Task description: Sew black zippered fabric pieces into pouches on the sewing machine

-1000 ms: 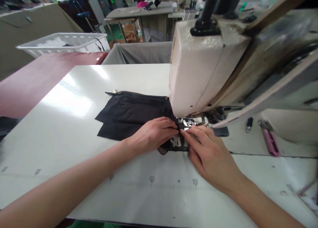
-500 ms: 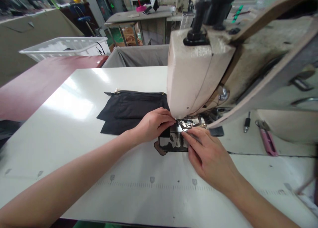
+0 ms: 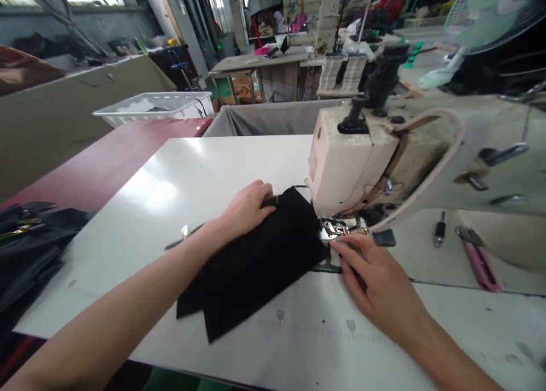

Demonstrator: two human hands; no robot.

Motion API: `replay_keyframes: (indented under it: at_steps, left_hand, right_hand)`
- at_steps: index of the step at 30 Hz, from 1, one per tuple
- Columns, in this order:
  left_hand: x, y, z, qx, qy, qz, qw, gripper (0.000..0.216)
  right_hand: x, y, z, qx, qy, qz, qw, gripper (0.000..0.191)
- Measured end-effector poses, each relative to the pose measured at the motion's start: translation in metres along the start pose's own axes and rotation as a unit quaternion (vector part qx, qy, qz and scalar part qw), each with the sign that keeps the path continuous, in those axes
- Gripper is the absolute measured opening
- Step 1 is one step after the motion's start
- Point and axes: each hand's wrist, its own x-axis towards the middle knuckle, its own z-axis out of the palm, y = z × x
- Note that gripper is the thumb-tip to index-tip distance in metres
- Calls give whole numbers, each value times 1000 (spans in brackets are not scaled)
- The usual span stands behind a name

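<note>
A black fabric piece with a zipper (image 3: 264,260) lies slanted across the white sewing table, its right corner beside the sewing machine's presser foot (image 3: 335,227). My left hand (image 3: 247,209) is closed on its upper edge, fingers wrapped over the zipper side. A metal zipper pull (image 3: 184,232) peeks out beyond my left forearm, which hides part of that edge. My right hand (image 3: 375,274) rests at the needle plate just right of the fabric, fingers stretched out and nothing visible in them. The sewing machine (image 3: 350,158) stands above the fabric's right end.
Pink-handled snips (image 3: 480,260) and a small black-and-metal tool (image 3: 439,229) lie on the machine bed at right. Dark bags or fabric (image 3: 34,254) sit at the left. A white plastic basket (image 3: 153,108) stands behind on a pink surface (image 3: 128,152). A fan (image 3: 490,16) is at upper right.
My left hand has moved away from the presser foot to the left, and the fabric has swung round towards me. My right hand stays by the needle plate. The view has tilted up.
</note>
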Motion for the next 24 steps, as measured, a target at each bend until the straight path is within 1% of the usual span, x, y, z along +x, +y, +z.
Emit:
replay_keyframes:
  at_steps: [1,2,3,4,6,8,10,13,18,22,24]
  left_hand:
    - [-18,17,-4,30,-5,-7,1000,2]
    - [-37,34,-6,103,-6,-3,995,9]
    - [-55,52,-6,159,-2,14,987,17]
    - [-70,68,-4,183,3,36,982,23]
    - [-94,93,3,200,29,82,976,31]
    - [-106,107,12,192,50,96,975,35]
    - [-111,112,18,179,58,88,978,37]
    - [-115,114,21,174,61,80,980,39]
    - [-123,124,27,175,80,110,975,41]
    - [-125,132,35,182,67,131,972,37]
    - [-124,130,32,168,69,129,975,35]
  right_hand:
    - [0,1,1,3,0,-2,1000,31]
    - [0,2,1,4,0,-6,1000,31]
    - [0,2,2,3,-1,-8,1000,31]
    - [0,3,2,0,-1,-9,1000,31]
    - [0,4,3,-10,0,-6,1000,32]
    - [0,5,2,-22,1,-3,1000,33]
    - [-1,5,2,-27,1,-3,1000,33]
    - [-2,5,1,-28,0,-5,1000,33]
    - [-2,6,2,-33,2,-6,999,31]
    - [0,6,1,-35,7,-9,999,28]
    - [0,6,0,-32,6,-10,999,28]
